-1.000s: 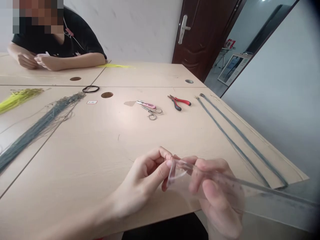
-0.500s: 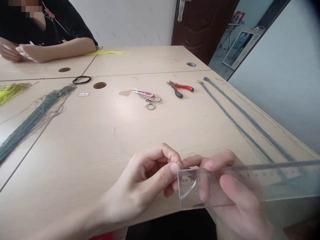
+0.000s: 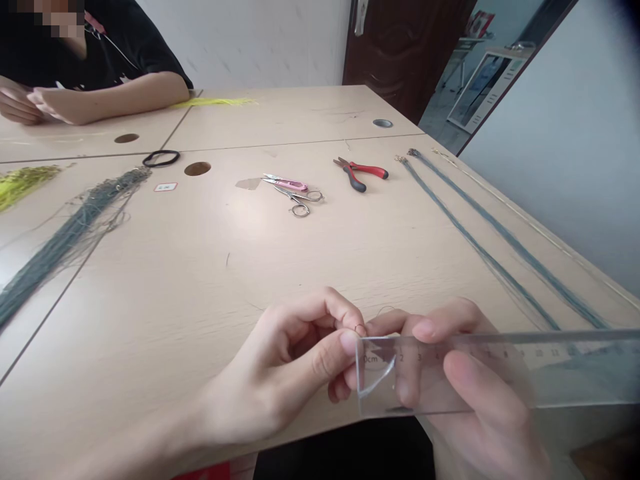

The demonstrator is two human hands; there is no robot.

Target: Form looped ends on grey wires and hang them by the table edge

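My right hand (image 3: 483,393) grips a clear plastic ruler (image 3: 375,397) with centimetre marks, its thumb on the near face and fingers behind. The ruler lies level just above the table's front edge, its zero end pointing left. My left hand (image 3: 293,367) is closed in a pinch at that end, thumb and forefinger on a thin thread with a small loop (image 3: 359,329) showing at the fingertips. A fine curl of thread (image 3: 385,309) arcs above my right fingers. Most of the thread is hidden by my hands.
Beyond my hands lie pink-handled snips (image 3: 293,184), small scissors (image 3: 300,209) and red-and-black pliers (image 3: 360,175). Bundles of grey-blue cord lie at right (image 3: 480,247) and left (image 3: 65,233). A black band (image 3: 161,159) is near a table hole (image 3: 197,169). A person (image 3: 115,100) sits across.
The ruler's right part has dipped very slightly and shifted a little to the right. Both hands keep their holds; the whole view has tilted a touch.
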